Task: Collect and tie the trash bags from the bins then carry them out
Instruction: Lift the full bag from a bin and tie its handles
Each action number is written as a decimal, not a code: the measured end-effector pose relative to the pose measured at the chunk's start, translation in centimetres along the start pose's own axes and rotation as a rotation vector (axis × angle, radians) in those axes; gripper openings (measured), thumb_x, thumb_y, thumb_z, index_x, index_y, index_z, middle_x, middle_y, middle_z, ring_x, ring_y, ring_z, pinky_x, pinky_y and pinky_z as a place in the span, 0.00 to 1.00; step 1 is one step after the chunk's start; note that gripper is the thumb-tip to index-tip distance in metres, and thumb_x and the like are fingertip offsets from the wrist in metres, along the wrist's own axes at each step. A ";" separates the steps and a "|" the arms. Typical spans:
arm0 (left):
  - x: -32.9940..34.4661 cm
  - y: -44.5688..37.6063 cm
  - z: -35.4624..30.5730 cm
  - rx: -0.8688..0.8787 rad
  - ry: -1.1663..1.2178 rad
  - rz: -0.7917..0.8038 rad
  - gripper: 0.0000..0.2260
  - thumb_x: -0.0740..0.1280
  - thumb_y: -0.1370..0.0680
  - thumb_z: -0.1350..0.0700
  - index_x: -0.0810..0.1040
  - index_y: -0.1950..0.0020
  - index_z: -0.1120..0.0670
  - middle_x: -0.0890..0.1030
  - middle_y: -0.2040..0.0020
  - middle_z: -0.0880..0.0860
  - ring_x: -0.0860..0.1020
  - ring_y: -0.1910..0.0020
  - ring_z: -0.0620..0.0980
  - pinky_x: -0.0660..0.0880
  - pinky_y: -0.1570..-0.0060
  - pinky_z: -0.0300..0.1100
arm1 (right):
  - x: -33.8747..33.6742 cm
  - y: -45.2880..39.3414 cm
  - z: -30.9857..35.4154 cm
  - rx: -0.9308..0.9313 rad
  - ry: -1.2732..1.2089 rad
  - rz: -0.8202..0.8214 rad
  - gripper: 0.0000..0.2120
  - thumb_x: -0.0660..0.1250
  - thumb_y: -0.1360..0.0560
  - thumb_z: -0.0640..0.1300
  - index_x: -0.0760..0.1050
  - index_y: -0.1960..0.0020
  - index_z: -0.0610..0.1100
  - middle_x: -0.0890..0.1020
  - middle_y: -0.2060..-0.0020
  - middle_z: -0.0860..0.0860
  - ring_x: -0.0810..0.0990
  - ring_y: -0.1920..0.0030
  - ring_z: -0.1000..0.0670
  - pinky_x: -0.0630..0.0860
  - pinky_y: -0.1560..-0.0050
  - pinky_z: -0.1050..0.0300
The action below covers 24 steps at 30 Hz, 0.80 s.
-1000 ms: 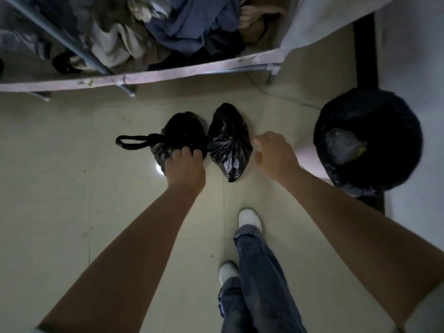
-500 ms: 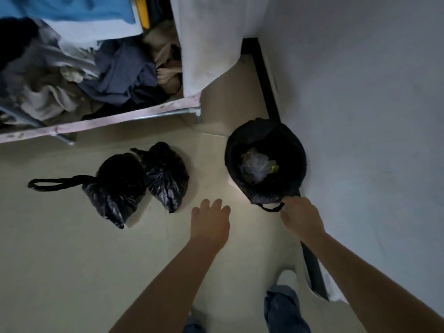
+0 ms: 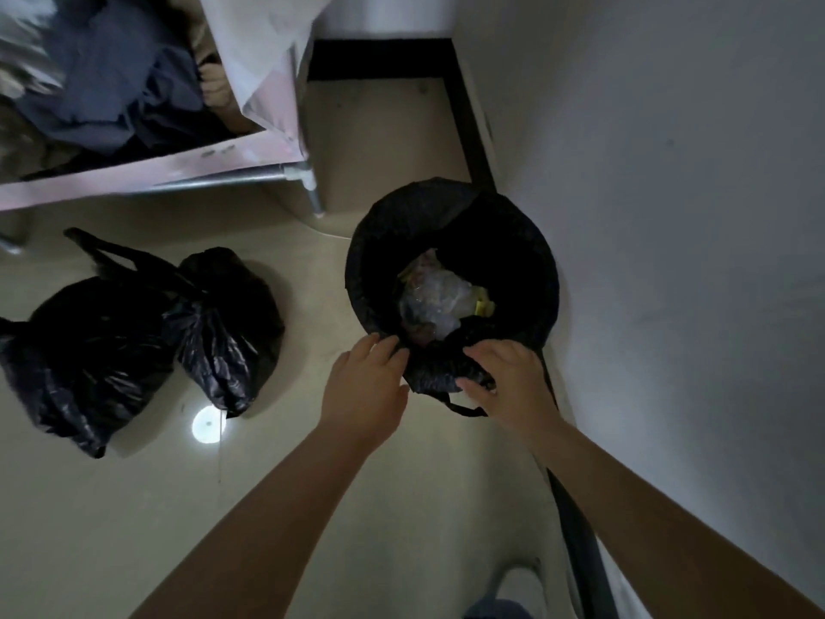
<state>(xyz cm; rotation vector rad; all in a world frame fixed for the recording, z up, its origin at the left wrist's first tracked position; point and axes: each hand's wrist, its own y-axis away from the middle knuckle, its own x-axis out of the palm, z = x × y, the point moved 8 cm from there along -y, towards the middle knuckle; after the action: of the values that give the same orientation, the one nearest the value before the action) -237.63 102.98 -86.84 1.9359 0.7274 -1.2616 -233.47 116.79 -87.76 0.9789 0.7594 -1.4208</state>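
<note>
Both hands, left hand (image 3: 364, 390) and right hand (image 3: 509, 382), grip the black bin liner (image 3: 446, 364) at the bin's (image 3: 527, 243) near rim, fingers curled onto plastic.

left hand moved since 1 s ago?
Yes. The left hand left the two tied black bags on the floor and went right to the near rim of the bin liner.

Both my bare forearms reach forward and down, converging ahead of me. My left hand (image 3: 366, 390) lies palm down, fingers curled at the tips. My right hand (image 3: 509, 382) sits just beside it, fingers bent, thumb pointing toward the left.
</note>
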 end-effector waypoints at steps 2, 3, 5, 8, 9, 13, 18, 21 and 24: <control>0.0 -0.9 -1.5 0.296 -0.010 -0.130 0.20 0.76 0.34 0.55 0.81 0.44 0.58 0.82 0.43 0.56 0.79 0.42 0.52 0.77 0.46 0.45 | 0.7 -0.3 -0.1 -0.084 -0.060 -0.080 0.18 0.72 0.36 0.45 0.81 0.51 0.34 0.84 0.57 0.38 0.82 0.53 0.39 0.78 0.50 0.39; 0.3 -1.2 -1.6 0.406 -0.037 -0.179 0.19 0.79 0.39 0.56 0.84 0.51 0.60 0.85 0.51 0.56 0.84 0.51 0.54 0.80 0.54 0.48 | 0.9 -0.6 -0.1 -0.117 -0.080 -0.103 0.17 0.72 0.37 0.44 0.81 0.53 0.34 0.84 0.59 0.38 0.82 0.55 0.41 0.78 0.51 0.40; 0.7 -1.8 -1.1 0.544 -0.069 -0.224 0.18 0.81 0.42 0.59 0.84 0.55 0.63 0.86 0.58 0.58 0.85 0.59 0.56 0.81 0.61 0.50 | 1.0 -0.9 -0.1 -0.198 -0.102 -0.146 0.15 0.72 0.38 0.41 0.82 0.55 0.33 0.83 0.63 0.38 0.80 0.58 0.46 0.77 0.54 0.47; 1.1 -3.0 -0.1 0.627 -0.098 -0.214 0.16 0.78 0.38 0.58 0.84 0.54 0.64 0.85 0.58 0.60 0.84 0.61 0.56 0.81 0.62 0.49 | 1.0 -1.5 -0.4 -0.281 -0.152 -0.184 0.09 0.71 0.36 0.38 0.82 0.59 0.33 0.81 0.67 0.38 0.75 0.61 0.52 0.74 0.59 0.59; 1.4 -3.2 0.2 0.638 -0.114 -0.201 0.16 0.75 0.37 0.57 0.84 0.53 0.64 0.85 0.58 0.60 0.84 0.61 0.56 0.81 0.62 0.48 | 1.1 -1.8 -0.6 -0.290 -0.161 -0.197 0.07 0.70 0.35 0.37 0.82 0.61 0.33 0.81 0.67 0.37 0.76 0.62 0.51 0.73 0.60 0.60; 1.6 -3.9 1.2 0.600 -0.025 -0.187 0.15 0.72 0.32 0.57 0.82 0.47 0.62 0.84 0.49 0.60 0.82 0.50 0.56 0.72 0.51 0.37 | 1.4 -2.8 -1.1 -0.266 -0.158 -0.231 0.06 0.67 0.29 0.34 0.78 0.63 0.31 0.77 0.67 0.41 0.75 0.64 0.47 0.70 0.60 0.67; 0.2 -5.0 2.2 0.439 0.193 -0.291 0.08 0.67 0.26 0.61 0.83 0.50 0.61 0.84 0.51 0.59 0.80 0.50 0.55 0.70 0.52 0.39 | 0.2 -5.1 -1.4 -0.157 -0.200 -0.285 0.06 0.62 0.25 0.34 0.75 0.58 0.30 0.77 0.59 0.37 0.71 0.58 0.48 0.61 0.63 0.62; 0.1 -6.2 2.7 0.366 0.194 -0.288 0.10 0.64 0.23 0.58 0.82 0.50 0.62 0.84 0.52 0.59 0.80 0.51 0.55 0.69 0.55 0.41 | -0.4 -5.9 -2.3 -0.108 -0.144 -0.325 0.07 0.63 0.25 0.35 0.76 0.57 0.31 0.77 0.60 0.37 0.71 0.59 0.47 0.59 0.64 0.62; -0.1 -7.4 2.9 0.274 0.217 -0.236 0.11 0.62 0.22 0.57 0.81 0.53 0.62 0.83 0.55 0.59 0.79 0.54 0.55 0.63 0.63 0.38 | -2.0 -5.3 -2.6 -0.067 -0.107 -0.443 0.08 0.65 0.26 0.39 0.76 0.58 0.34 0.73 0.65 0.46 0.73 0.60 0.46 0.57 0.65 0.63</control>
<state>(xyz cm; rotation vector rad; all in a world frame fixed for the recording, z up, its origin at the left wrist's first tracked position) -244.89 105.04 -89.47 2.2887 0.9577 -1.3624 -238.48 120.47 -87.58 0.6997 0.9773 -1.7992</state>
